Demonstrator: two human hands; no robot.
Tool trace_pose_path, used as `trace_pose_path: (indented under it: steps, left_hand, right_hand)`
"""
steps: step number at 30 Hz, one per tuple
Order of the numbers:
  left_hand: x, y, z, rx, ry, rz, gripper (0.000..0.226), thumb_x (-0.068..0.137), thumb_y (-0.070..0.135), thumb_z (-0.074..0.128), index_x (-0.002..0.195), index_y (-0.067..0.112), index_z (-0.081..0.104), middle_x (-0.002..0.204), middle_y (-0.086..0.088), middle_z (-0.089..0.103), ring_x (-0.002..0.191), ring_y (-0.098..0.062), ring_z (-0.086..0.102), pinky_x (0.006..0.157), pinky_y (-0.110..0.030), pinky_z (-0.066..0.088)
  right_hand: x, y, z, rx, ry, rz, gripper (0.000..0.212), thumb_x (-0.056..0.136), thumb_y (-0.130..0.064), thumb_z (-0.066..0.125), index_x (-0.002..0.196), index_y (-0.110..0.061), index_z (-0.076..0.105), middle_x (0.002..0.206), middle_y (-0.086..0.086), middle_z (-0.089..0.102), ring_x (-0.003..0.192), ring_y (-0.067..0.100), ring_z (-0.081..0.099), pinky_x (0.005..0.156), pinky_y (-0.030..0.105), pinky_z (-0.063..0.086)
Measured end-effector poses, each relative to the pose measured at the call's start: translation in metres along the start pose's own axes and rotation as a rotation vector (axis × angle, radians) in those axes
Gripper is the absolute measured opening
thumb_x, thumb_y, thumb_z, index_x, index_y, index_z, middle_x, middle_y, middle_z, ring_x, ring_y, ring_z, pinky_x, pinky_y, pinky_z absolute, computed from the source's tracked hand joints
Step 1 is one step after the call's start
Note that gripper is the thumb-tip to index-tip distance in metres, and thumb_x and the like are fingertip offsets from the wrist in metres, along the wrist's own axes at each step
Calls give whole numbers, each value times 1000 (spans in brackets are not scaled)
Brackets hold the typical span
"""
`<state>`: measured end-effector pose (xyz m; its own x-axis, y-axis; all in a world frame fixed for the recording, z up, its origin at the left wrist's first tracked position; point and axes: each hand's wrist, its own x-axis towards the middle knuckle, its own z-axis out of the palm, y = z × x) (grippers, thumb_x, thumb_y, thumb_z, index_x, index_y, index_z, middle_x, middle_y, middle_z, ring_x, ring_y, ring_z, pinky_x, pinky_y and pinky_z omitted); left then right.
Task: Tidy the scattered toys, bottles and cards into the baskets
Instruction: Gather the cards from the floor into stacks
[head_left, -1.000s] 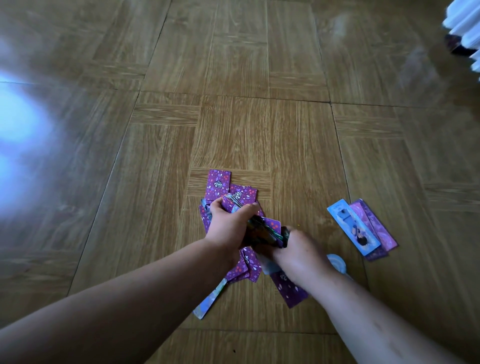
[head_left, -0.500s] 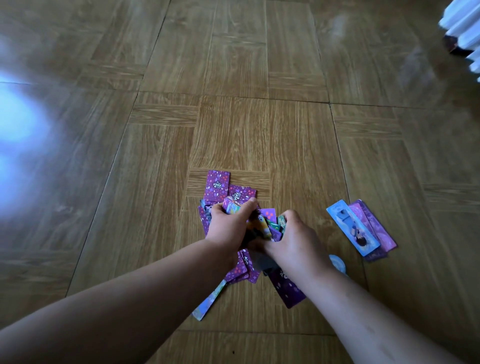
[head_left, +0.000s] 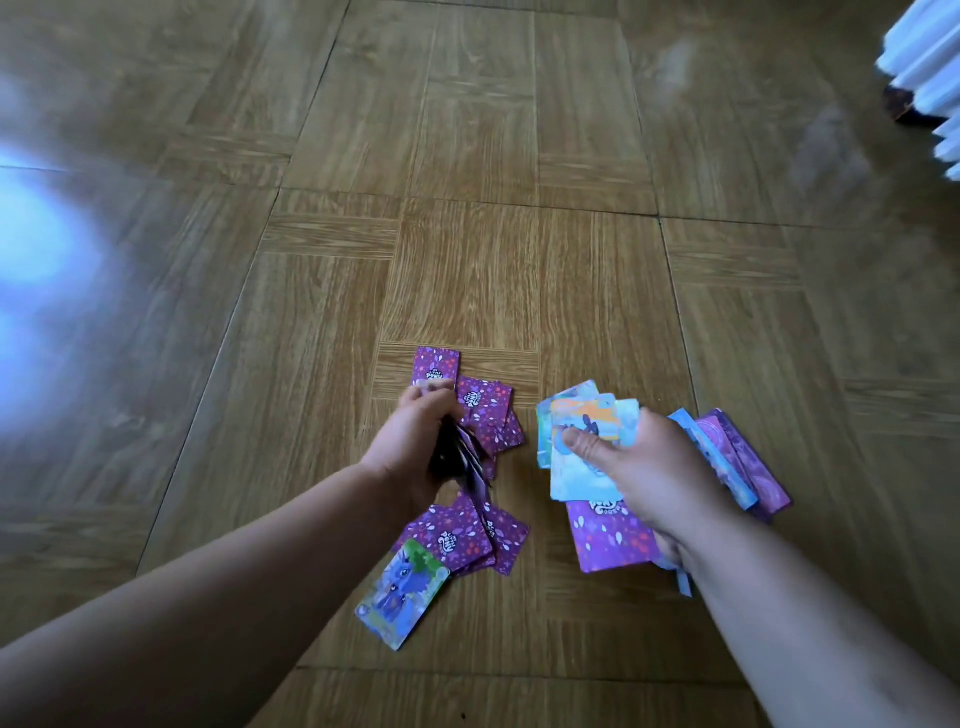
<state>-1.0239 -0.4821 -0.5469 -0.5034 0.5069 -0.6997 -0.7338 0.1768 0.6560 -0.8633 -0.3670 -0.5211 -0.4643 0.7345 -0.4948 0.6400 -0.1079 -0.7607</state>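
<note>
Purple-backed trading cards (head_left: 485, 410) lie scattered on the wooden floor. My left hand (head_left: 415, 447) grips a small stack of cards, seen edge-on, over that scatter. My right hand (head_left: 644, 467) holds a fan of face-up light-blue cards (head_left: 582, 441) with the thumb pressed on top. Under my right hand lies a purple card (head_left: 608, 540). Nearer to me, more purple cards (head_left: 462, 535) overlap, and one face-up card with a blue pony (head_left: 402, 592) lies beside my left forearm. Another pile of blue and purple cards (head_left: 737, 457) lies right of my right hand.
The wood-pattern floor (head_left: 467, 208) stretches away in front, with a bright glare patch at the left. A white ribbed object (head_left: 930, 57) stands at the top right corner. No basket is in view.
My hands have parted: the right hand moved right with a fan of face-up cards, while the left hand kept a stack over the purple scatter.
</note>
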Motion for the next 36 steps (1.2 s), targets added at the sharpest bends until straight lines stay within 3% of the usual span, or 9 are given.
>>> trace_pose_path:
  steps: [6, 9, 13, 17, 22, 26, 29, 32, 36]
  left_hand:
    - [-10, -14, 26, 49, -281, -177, 28, 91, 27, 63, 117, 16, 56, 80, -7, 62, 63, -19, 62, 60, -29, 54]
    - [-10, -13, 26, 46, -383, -230, 46, 81, 46, 70, 109, 10, 61, 82, -10, 66, 70, -20, 66, 71, -31, 57]
    - [-9, -13, 26, 0, -274, -143, 28, 87, 23, 70, 109, 11, 59, 78, -10, 65, 68, -23, 65, 64, -31, 57]
    - [-8, -12, 28, 32, -181, -114, 8, 92, 14, 58, 98, 18, 59, 72, -6, 57, 59, -19, 58, 57, -29, 51]
    - [-14, -7, 26, 102, -301, -237, 25, 92, 36, 60, 91, 11, 54, 65, -7, 58, 49, -19, 60, 57, -28, 51]
    - [-10, -10, 23, 104, -301, -161, 11, 90, 15, 62, 84, 16, 54, 59, -1, 56, 43, -13, 53, 50, -23, 41]
    - [-8, -9, 20, 160, -225, -70, 21, 88, 3, 62, 89, 21, 51, 55, 1, 54, 41, -11, 48, 49, -23, 30]
    - [-9, -10, 18, 187, -220, 47, 28, 87, -6, 62, 93, 18, 49, 67, -1, 57, 47, -11, 59, 43, -23, 45]
    - [-8, -14, 12, 401, -234, 191, 34, 78, 2, 76, 92, 22, 51, 74, -1, 61, 64, -20, 63, 73, -43, 60]
  right_hand:
    - [5, -19, 31, -334, -49, -16, 48, 84, -58, 60, 103, -14, 60, 99, 2, 68, 92, 23, 63, 73, 33, 49]
    - [-4, -21, 38, -141, -183, 0, 66, 67, -73, 58, 104, -18, 60, 98, -3, 70, 95, 16, 65, 85, 36, 51]
    - [-17, -14, 31, 191, -430, 3, 64, 57, -34, 82, 115, -17, 58, 108, 2, 72, 105, 14, 67, 99, 41, 50]
    - [-27, -8, 30, 132, -508, -39, 59, 61, -12, 72, 117, -20, 57, 108, 4, 71, 107, 17, 66, 99, 41, 50]
    - [-30, -14, 24, -168, -455, -134, 61, 71, -8, 66, 127, -29, 54, 109, -9, 70, 103, 5, 64, 98, 31, 48]
    - [-30, -19, 14, -398, -343, -123, 61, 81, -14, 71, 131, -33, 43, 114, -5, 64, 100, 9, 60, 77, 20, 45]
    - [-22, -17, 1, -171, -164, 28, 51, 76, -12, 80, 118, -20, 52, 103, 4, 69, 87, 16, 68, 74, 29, 53]
    - [-15, -20, -11, 156, -99, 42, 27, 77, -8, 78, 98, -11, 62, 86, 7, 74, 68, 11, 70, 59, 22, 55]
    - [-13, -16, -5, 10, -5, -96, 9, 84, -25, 73, 86, -18, 68, 78, -4, 72, 67, 6, 62, 62, 22, 45]
